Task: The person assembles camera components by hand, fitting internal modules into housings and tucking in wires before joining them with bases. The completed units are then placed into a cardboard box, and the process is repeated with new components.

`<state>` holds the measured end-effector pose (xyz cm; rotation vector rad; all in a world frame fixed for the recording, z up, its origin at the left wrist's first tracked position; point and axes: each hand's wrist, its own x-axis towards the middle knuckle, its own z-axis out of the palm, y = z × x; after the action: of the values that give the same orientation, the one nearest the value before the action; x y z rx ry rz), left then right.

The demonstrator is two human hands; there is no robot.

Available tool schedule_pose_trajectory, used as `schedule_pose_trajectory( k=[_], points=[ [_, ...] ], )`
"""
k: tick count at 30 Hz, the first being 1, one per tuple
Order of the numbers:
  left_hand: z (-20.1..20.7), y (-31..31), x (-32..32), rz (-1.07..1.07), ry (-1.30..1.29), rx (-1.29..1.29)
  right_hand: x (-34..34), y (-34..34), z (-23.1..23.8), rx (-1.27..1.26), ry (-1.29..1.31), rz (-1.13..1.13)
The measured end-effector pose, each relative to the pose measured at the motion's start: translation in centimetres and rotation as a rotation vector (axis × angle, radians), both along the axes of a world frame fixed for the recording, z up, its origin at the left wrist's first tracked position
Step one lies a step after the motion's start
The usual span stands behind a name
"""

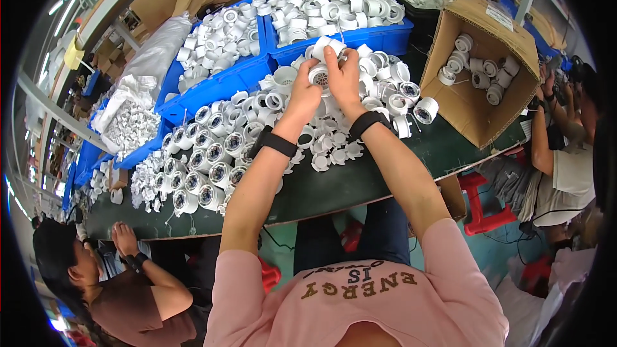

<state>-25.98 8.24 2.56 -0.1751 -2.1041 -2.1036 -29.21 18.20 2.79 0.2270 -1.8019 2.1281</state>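
Observation:
Over the heaped table, my left hand (304,95) and my right hand (344,80) come together, both closed. Between them is a white round housing (319,77) with a grille-like face, gripped from either side. Another white cylindrical part (326,47) shows at my right thumb and fingertips; whether it is joined to the housing cannot be made out. Loose white rings and cups lie beneath and around my hands. To the left stand rows of white cylinders (211,157) with dark lens-like faces. Small white caps (335,144) are piled below my wrists.
Blue bins (222,85) full of white parts line the table's far side. At right, an open cardboard box (479,106) lies tilted, several white cylinders inside. The dark green tabletop (308,198) ends before my body. A person (138,283) sits at left; others are at right.

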Motion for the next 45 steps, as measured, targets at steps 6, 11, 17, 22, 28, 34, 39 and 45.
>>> schedule_pose_trajectory(
  k=[6,11,17,22,28,34,39,45],
  points=[
    [0.8,0.2,-0.6,-0.113,-0.14,0.415,1.4,0.7,1.7,0.459,0.29,-0.192],
    [0.4,0.4,-1.1,0.186,-0.188,-0.218,1.5,1.3,1.0,0.484,0.377,-0.272],
    [0.2,0.6,-0.8,0.21,-0.01,-0.646,-0.7,2.4,0.2,0.275,0.354,-0.137],
    [-0.8,-0.7,-0.5,0.025,-0.006,-0.477,-0.3,3.7,1.7,0.088,-0.01,0.272],
    [0.5,0.2,0.5,-0.273,-0.141,-0.328,-1.9,3.4,0.2,0.313,0.047,-0.1],
    [0.5,-5.3,-0.3,-0.138,0.054,-0.452,-0.8,5.8,4.1,0.175,-0.106,-0.142],
    [6.5,-3.3,6.5,-0.203,0.081,-0.365,4.6,5.3,5.5,0.248,0.042,0.223],
    [5.1,-0.5,14.0,-0.376,-0.25,0.117,12.2,3.7,4.8,0.036,0.211,0.555]
  ],
)
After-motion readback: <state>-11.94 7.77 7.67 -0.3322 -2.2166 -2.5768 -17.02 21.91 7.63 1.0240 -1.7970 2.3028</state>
